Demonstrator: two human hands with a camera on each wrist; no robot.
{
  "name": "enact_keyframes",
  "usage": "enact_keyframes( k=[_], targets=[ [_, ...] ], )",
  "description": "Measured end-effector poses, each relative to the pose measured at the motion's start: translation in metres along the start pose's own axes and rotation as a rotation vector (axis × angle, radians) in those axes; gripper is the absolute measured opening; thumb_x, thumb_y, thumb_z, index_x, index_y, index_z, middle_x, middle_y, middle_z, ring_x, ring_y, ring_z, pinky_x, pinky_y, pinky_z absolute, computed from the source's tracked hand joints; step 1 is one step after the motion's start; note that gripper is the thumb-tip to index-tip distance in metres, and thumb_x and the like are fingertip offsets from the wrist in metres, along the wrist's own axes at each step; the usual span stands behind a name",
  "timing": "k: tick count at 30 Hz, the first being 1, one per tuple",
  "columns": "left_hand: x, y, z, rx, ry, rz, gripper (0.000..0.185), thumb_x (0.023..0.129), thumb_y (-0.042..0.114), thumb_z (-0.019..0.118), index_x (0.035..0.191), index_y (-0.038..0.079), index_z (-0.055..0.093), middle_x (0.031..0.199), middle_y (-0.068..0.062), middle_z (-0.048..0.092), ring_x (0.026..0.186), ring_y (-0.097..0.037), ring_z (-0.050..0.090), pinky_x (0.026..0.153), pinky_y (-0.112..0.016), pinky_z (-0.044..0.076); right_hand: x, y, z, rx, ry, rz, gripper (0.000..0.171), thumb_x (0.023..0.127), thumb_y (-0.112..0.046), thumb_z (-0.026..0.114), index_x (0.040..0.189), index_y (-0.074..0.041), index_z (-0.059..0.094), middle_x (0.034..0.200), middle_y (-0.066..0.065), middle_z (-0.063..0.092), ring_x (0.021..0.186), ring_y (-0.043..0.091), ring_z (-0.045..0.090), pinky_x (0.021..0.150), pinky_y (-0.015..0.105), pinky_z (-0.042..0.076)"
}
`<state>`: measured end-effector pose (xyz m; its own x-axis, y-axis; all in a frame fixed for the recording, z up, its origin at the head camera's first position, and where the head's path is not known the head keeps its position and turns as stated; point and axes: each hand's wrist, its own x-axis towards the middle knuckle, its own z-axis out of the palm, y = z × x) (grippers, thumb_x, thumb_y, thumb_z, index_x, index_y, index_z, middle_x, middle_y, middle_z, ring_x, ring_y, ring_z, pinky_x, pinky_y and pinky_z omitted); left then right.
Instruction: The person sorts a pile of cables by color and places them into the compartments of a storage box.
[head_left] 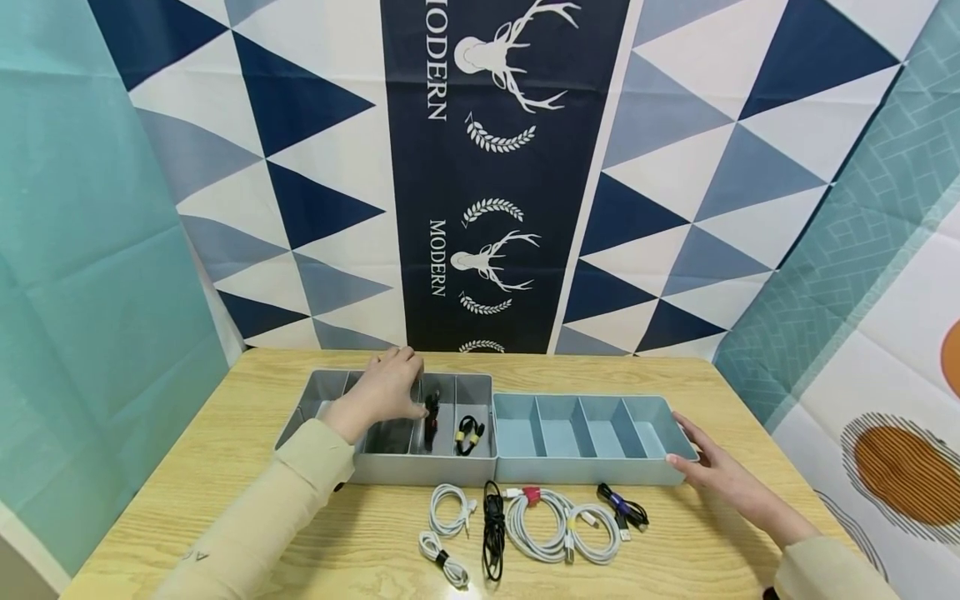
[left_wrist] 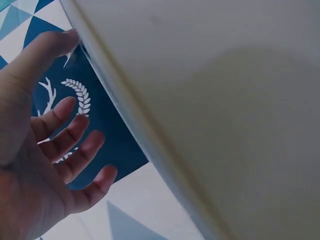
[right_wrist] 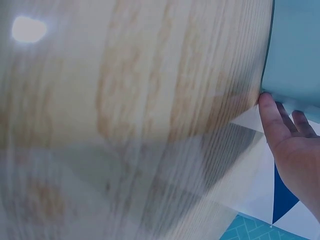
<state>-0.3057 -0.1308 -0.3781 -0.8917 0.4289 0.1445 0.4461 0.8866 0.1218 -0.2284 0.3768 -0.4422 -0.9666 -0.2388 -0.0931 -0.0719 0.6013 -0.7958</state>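
A grey divided tray (head_left: 420, 477) and a blue divided tray (head_left: 592, 472) stand end to end on the wooden table (head_left: 247, 433). My left hand (head_left: 386, 392) reaches over the grey tray's middle compartments. Its fingertips are beside a black cable bundle with a red mark (head_left: 431, 417), and I cannot tell whether they touch it. In the left wrist view the left hand (left_wrist: 45, 150) has relaxed, spread fingers and holds nothing. My right hand (head_left: 712, 468) lies flat with straight fingers against the blue tray's right front corner. The right wrist view shows the right hand (right_wrist: 290, 145) touching the blue tray (right_wrist: 295, 50).
A black cable with yellow ties (head_left: 468, 433) lies in the grey tray's rightmost compartment. In front of the trays lie several coiled cables: small white ones (head_left: 450, 508), a black one (head_left: 492, 529), a large white coil (head_left: 536, 521) and a black one with a purple tie (head_left: 622, 508). A patterned cloth hangs behind.
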Motion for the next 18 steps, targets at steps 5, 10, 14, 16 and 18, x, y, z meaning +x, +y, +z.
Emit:
enact_keyframes(
  k=[5, 10, 14, 16, 18],
  targets=[
    [0.0009, -0.0036, 0.003, -0.01, -0.014, -0.014, 0.045, 0.066, 0.041, 0.083, 0.087, 0.015, 0.054, 0.088, 0.0, 0.047, 0.088, -0.022, 0.042, 0.072, -0.045, 0.035, -0.0004, -0.0013, 0.0, -0.004, -0.001, 0.008, 0.078, 0.099, -0.026, 0.05, 0.153, -0.014, -0.004, 0.149, 0.037, -0.004, 0.13, 0.061, 0.015, 0.082, 0.04, 0.05],
    [0.0011, -0.0033, 0.0077, -0.026, 0.022, 0.005, 0.048, 0.064, 0.043, 0.084, 0.09, 0.015, 0.055, 0.091, 0.001, 0.049, 0.089, -0.022, 0.043, 0.073, -0.046, 0.035, -0.0002, -0.0018, -0.0003, -0.01, 0.002, 0.011, 0.078, 0.099, -0.025, 0.05, 0.152, -0.013, -0.004, 0.149, 0.037, -0.005, 0.13, 0.062, 0.011, 0.083, 0.042, 0.05],
    [0.0003, -0.0013, 0.0088, -0.028, 0.045, 0.021, 0.051, 0.065, 0.043, 0.083, 0.099, 0.013, 0.059, 0.096, 0.0, 0.052, 0.093, -0.022, 0.045, 0.076, -0.048, 0.037, 0.0002, -0.0011, -0.0007, -0.011, -0.003, 0.011, 0.077, 0.099, -0.026, 0.05, 0.152, -0.013, -0.005, 0.149, 0.038, -0.005, 0.13, 0.062, 0.014, 0.082, 0.041, 0.05],
    [-0.0002, -0.0007, 0.0087, -0.027, 0.056, 0.027, 0.051, 0.067, 0.042, 0.083, 0.101, 0.013, 0.059, 0.098, 0.0, 0.052, 0.094, -0.022, 0.045, 0.076, -0.048, 0.038, 0.0004, -0.0009, -0.0009, -0.01, -0.008, 0.015, 0.077, 0.099, -0.026, 0.049, 0.153, -0.014, -0.005, 0.149, 0.037, -0.005, 0.13, 0.061, 0.015, 0.083, 0.041, 0.05],
    [-0.0007, -0.0001, 0.0083, -0.023, 0.068, 0.032, 0.049, 0.067, 0.042, 0.082, 0.1, 0.014, 0.059, 0.098, 0.001, 0.052, 0.094, -0.022, 0.045, 0.075, -0.046, 0.037, 0.0007, -0.0008, -0.0011, -0.014, -0.012, 0.022, 0.077, 0.099, -0.027, 0.049, 0.153, -0.015, -0.005, 0.149, 0.037, -0.005, 0.13, 0.061, 0.016, 0.083, 0.042, 0.05]
  ],
)
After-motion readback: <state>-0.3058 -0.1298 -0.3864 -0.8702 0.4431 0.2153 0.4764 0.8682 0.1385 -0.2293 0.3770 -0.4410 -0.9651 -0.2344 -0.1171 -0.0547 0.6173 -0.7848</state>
